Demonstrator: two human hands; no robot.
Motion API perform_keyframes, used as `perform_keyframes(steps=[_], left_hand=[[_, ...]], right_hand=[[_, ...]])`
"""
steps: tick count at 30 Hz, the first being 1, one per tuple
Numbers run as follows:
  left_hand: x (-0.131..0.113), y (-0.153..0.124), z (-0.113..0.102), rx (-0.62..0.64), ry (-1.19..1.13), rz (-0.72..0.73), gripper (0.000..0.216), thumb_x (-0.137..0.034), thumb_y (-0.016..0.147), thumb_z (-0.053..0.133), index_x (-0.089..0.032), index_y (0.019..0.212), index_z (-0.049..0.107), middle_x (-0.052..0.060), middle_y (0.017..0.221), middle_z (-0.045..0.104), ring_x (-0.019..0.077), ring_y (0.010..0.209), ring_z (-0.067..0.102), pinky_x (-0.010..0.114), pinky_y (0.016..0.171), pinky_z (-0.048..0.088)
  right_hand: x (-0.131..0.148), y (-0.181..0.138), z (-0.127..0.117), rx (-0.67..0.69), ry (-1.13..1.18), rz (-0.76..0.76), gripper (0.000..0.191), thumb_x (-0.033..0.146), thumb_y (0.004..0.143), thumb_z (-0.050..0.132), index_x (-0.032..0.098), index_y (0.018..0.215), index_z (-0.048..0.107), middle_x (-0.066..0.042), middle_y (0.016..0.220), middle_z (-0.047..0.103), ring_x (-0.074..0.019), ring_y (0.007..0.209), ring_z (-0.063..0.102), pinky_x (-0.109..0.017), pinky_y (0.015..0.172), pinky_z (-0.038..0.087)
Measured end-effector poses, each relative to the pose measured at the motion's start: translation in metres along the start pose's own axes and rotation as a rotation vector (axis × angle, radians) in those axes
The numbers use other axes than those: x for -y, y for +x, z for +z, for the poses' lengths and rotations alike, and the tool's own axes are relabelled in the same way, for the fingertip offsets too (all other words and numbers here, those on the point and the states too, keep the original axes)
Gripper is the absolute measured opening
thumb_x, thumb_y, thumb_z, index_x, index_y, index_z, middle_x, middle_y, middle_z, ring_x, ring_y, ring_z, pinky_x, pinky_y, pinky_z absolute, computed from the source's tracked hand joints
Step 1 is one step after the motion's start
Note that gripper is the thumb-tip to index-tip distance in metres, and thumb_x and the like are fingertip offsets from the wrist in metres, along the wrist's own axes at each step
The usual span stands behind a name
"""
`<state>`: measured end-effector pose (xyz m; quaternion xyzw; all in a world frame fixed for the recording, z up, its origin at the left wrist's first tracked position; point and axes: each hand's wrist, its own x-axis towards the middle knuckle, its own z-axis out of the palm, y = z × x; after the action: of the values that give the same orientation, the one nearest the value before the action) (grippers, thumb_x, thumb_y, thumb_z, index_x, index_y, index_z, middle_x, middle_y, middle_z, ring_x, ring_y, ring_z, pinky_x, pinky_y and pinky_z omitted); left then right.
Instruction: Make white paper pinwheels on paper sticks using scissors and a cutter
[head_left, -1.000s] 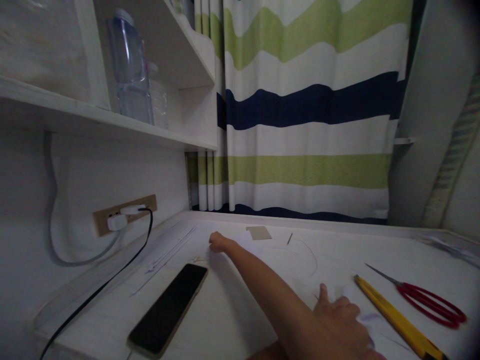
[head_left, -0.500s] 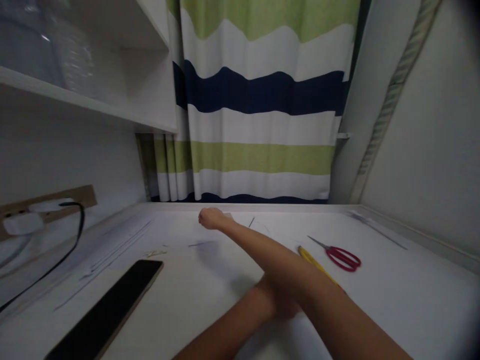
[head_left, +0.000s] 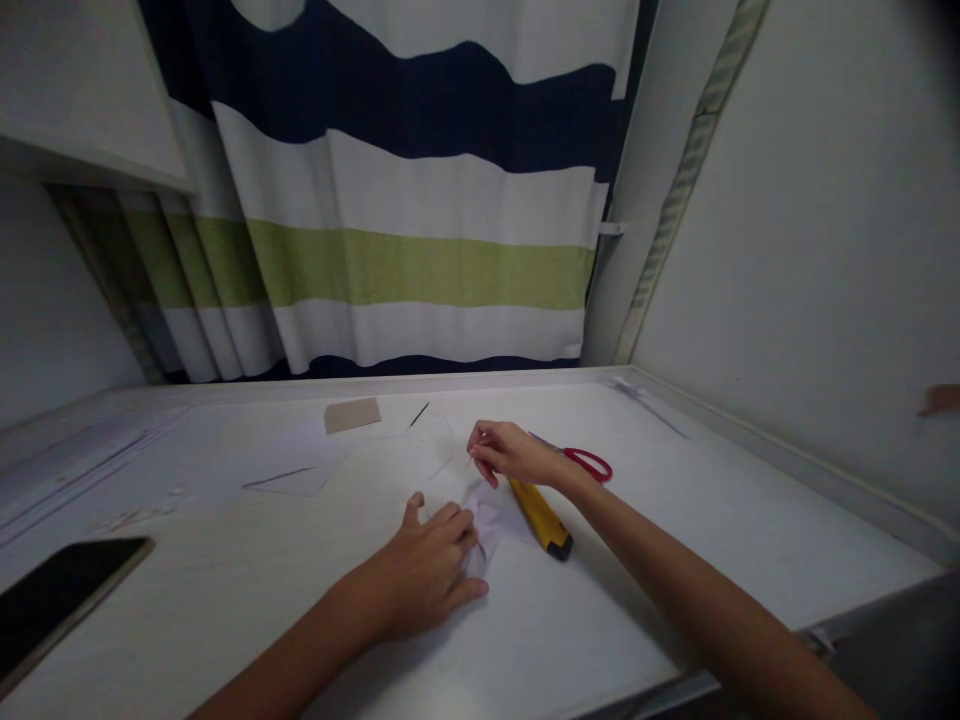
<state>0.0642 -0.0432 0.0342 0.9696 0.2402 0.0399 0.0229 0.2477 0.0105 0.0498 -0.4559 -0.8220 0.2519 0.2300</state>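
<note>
My left hand (head_left: 431, 565) lies low over the table with its fingers spread, the tips on a thin crumpled white sheet (head_left: 489, 520). Just beyond, my right hand (head_left: 510, 455) is closed in a pinch; what its fingertips hold is too small to make out. A yellow utility knife (head_left: 541, 520) with a black end lies beneath my right wrist, beside the white sheet. Partly behind that forearm are red-handled scissors (head_left: 589, 463). A thin pale curved strand (head_left: 450, 440) rests on the table left of my right hand.
A black phone (head_left: 67, 590) lies at the left. Toward the back are a grey-brown card (head_left: 352, 415), a thin dark stick (head_left: 418, 414) and a paper piece (head_left: 292, 482). A striped curtain (head_left: 405, 270) hangs behind. Part of what seems a person's hand (head_left: 941, 400) shows at the right edge.
The view has turned right and down. My right hand, stretched far across my left arm before, has drawn back to the right. My arms are uncrossed, and my left hand now rests on the white sheet.
</note>
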Motion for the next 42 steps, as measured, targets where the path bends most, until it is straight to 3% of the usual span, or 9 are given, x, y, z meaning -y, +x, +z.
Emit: perform_keyframes(steps=[3, 10, 16, 32, 36, 42], left_hand=[[0.001, 0.003, 0.001, 0.036, -0.016, -0.029, 0.038, -0.043, 0.079, 0.036, -0.019, 0.106, 0.045, 0.009, 0.104, 0.050, 0.0236, 0.099, 0.041, 0.058, 0.086, 0.018], [0.001, 0.009, 0.000, 0.075, -0.107, -0.069, 0.033, -0.039, 0.078, 0.039, -0.022, 0.107, 0.044, 0.006, 0.104, 0.050, 0.0229, 0.099, 0.042, 0.057, 0.087, 0.016], [0.001, 0.011, 0.002, 0.090, -0.097, -0.084, 0.033, -0.038, 0.079, 0.039, -0.022, 0.107, 0.044, 0.007, 0.106, 0.049, 0.0229, 0.101, 0.040, 0.057, 0.087, 0.014], [0.001, 0.011, 0.004, 0.079, -0.081, -0.065, 0.033, -0.037, 0.080, 0.037, -0.021, 0.108, 0.045, 0.008, 0.107, 0.047, 0.0242, 0.101, 0.039, 0.058, 0.086, 0.015], [0.002, 0.010, 0.003, 0.080, -0.094, -0.069, 0.029, -0.031, 0.081, 0.035, -0.023, 0.107, 0.044, 0.007, 0.107, 0.048, 0.0232, 0.101, 0.039, 0.058, 0.085, 0.015], [0.012, 0.012, 0.006, 0.060, -0.101, -0.024, 0.034, -0.009, 0.076, 0.032, -0.024, 0.103, 0.046, 0.005, 0.104, 0.050, 0.0196, 0.102, 0.039, 0.052, 0.086, 0.013]], right_hand=[[-0.006, -0.015, 0.007, 0.014, 0.081, -0.061, 0.009, 0.018, 0.079, 0.038, 0.015, 0.076, 0.045, 0.003, 0.053, 0.053, -0.0066, 0.047, 0.049, -0.017, 0.049, 0.037], [-0.007, -0.033, 0.010, 0.054, -0.148, -0.151, 0.011, 0.020, 0.077, 0.045, 0.015, 0.074, 0.053, -0.001, 0.065, 0.056, -0.0085, 0.059, 0.048, -0.019, 0.056, 0.034], [-0.013, -0.032, 0.018, 0.078, -0.200, -0.180, 0.012, 0.020, 0.078, 0.044, 0.015, 0.075, 0.054, -0.002, 0.072, 0.056, -0.0100, 0.069, 0.048, -0.021, 0.062, 0.034], [-0.010, -0.033, 0.021, 0.085, -0.323, -0.183, 0.010, 0.019, 0.078, 0.042, 0.016, 0.075, 0.051, -0.002, 0.074, 0.054, -0.0110, 0.071, 0.048, -0.021, 0.063, 0.034], [-0.007, -0.034, 0.022, 0.092, -0.372, -0.205, 0.009, 0.015, 0.077, 0.042, 0.017, 0.074, 0.050, -0.002, 0.074, 0.053, -0.0108, 0.070, 0.048, -0.021, 0.063, 0.035], [-0.004, -0.034, 0.024, 0.116, -0.417, -0.214, 0.010, 0.013, 0.077, 0.041, 0.016, 0.075, 0.049, -0.003, 0.075, 0.054, -0.0119, 0.071, 0.049, -0.022, 0.063, 0.036]])
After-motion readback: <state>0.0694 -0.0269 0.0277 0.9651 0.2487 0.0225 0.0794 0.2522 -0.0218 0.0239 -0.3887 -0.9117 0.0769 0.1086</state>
